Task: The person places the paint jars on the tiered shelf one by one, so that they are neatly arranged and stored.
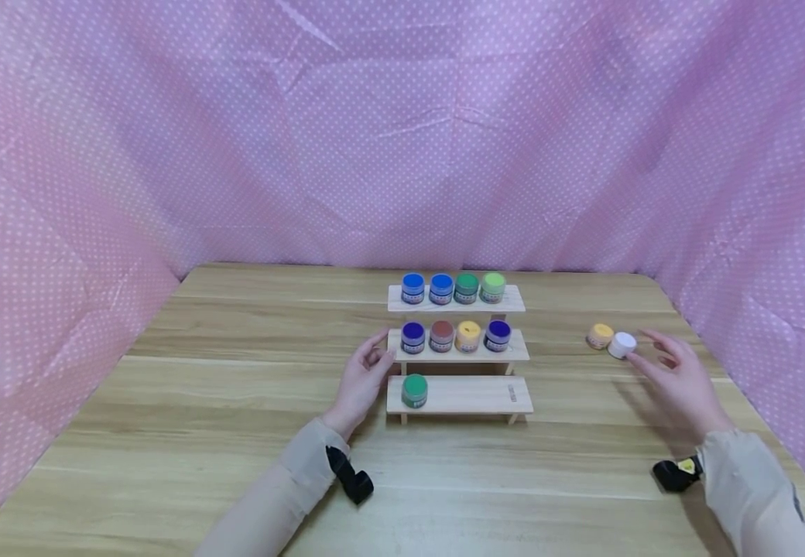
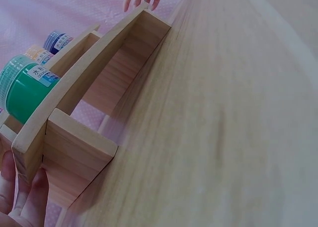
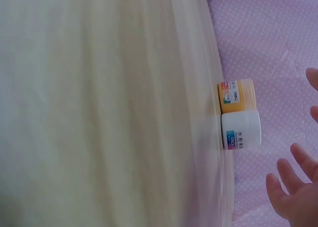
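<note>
A three-step wooden rack [image 1: 458, 397] stands mid-table, carrying small paint jars. My left hand [image 1: 363, 381] grips its left end; in the left wrist view the fingertips [image 2: 37, 194] lie around the board's end, close to a green jar [image 2: 32, 90]. On the right, my right hand [image 1: 681, 383] reaches beside a white jar [image 1: 621, 345], fingers spread and thumb near it. A yellow-orange jar [image 1: 600, 336] touches the white one. In the right wrist view a gap shows between the fingers [image 3: 290, 177] and the white jar [image 3: 241, 130].
The top step [image 1: 395, 299] bears two blue jars, a green and a light green one. Purple, reddish-brown and yellow jars stand on the middle step [image 1: 519, 346]. One green jar [image 1: 414, 391] sits at the bottom step's left. Pink dotted cloth [image 1: 402, 155] surrounds the wooden table [image 1: 235, 371].
</note>
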{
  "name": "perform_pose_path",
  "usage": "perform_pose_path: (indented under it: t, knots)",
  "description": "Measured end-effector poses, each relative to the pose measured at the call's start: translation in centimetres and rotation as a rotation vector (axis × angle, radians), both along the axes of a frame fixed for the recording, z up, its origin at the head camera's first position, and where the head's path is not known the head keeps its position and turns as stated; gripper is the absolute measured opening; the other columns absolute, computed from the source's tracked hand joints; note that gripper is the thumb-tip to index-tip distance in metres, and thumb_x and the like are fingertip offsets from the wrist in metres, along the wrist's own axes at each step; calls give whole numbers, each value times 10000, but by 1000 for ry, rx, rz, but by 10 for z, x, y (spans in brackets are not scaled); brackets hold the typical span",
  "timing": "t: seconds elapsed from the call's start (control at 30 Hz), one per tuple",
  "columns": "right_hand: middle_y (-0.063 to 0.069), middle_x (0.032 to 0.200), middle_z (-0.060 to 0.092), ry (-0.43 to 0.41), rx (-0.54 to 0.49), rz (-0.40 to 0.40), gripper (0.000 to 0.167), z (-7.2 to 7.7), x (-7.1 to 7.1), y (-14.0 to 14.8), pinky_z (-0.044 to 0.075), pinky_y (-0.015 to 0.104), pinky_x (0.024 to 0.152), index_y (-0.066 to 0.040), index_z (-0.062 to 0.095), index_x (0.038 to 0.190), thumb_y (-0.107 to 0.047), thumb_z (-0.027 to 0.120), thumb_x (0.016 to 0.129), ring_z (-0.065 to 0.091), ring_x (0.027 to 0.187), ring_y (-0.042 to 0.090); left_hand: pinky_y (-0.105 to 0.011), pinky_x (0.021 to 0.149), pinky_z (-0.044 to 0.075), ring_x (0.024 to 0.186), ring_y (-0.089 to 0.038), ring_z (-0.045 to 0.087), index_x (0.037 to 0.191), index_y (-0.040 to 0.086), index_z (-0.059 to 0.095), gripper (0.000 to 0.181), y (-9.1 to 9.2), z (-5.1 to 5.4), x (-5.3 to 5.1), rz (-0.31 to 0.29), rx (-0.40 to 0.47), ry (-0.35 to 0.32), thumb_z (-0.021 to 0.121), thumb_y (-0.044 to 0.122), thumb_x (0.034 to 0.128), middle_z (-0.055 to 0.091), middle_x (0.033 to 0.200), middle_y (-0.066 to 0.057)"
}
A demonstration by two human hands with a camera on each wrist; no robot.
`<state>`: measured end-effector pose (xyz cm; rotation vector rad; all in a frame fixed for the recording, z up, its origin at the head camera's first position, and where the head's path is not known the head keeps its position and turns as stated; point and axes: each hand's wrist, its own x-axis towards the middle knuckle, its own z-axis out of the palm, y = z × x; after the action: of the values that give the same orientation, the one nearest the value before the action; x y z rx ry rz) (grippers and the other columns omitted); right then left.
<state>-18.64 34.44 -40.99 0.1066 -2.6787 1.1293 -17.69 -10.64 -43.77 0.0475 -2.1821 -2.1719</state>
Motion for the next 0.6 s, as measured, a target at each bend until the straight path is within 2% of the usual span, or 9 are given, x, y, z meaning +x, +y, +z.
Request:
perform_pose_path:
  t: [0.07, 0.1, 0.4, 0.43, 0.47, 0.53, 0.6]
  knots:
    - [345, 1449, 241, -34, -13, 9, 643, 1, -1, 1, 291, 658, 991, -7, 318, 1440, -328, 571, 944, 313, 1234, 537, -174, 586, 370, 696, -70, 483, 1409, 88, 433, 484, 0, 0, 0, -1, 3, 0, 570, 131, 946, 551, 827, 28]
    - [350, 1450, 231, -46, -11, 13, 653, 1, -2, 1, 281, 682, 971, -11, 307, 1446, -335, 571, 944, 305, 1233, 554, -174, 583, 368, 690, -70, 481, 1408, 87, 433, 484, 0, 0, 0, 0, 3, 1, 569, 127, 946, 552, 824, 30]
    - [382, 1398, 267, -68, 46, 77, 656, 0, -15, 6, 328, 685, 919, 34, 313, 1429, -316, 579, 941, 344, 1187, 571, -170, 609, 382, 727, -88, 488, 1400, 70, 440, 479, 0, -1, -1, 5, -1, 15, 572, 120, 942, 548, 830, 28]
    - [381, 1392, 280, -65, 56, 88, 650, -1, -17, 7, 345, 661, 923, 44, 322, 1421, -305, 585, 940, 355, 1185, 569, -173, 607, 381, 724, -91, 486, 1402, 69, 437, 479, 0, -1, -1, 3, -4, 15, 569, 126, 945, 548, 832, 27]
    - [382, 1384, 291, -64, 59, 102, 641, -2, -19, 8, 409, 582, 935, 52, 331, 1413, -290, 591, 938, 368, 1180, 578, -174, 607, 380, 724, -93, 485, 1402, 71, 437, 479, 0, -1, -1, 2, -4, 14, 569, 127, 945, 549, 833, 26]
    - [380, 1361, 324, -51, 65, 129, 617, -4, -24, 8, 507, 366, 894, 72, 351, 1394, -251, 603, 933, 402, 1158, 590, -177, 608, 380, 720, -92, 485, 1403, 73, 436, 478, 0, -1, -1, 1, -1, 14, 567, 124, 945, 552, 834, 25]
    - [388, 1327, 360, -29, 69, 158, 589, -6, -27, 8, 498, 146, 796, 93, 371, 1374, -202, 614, 926, 440, 1127, 589, -176, 609, 383, 719, -84, 489, 1400, 72, 440, 478, 1, -1, 0, 0, 0, 16, 570, 121, 943, 556, 831, 28]
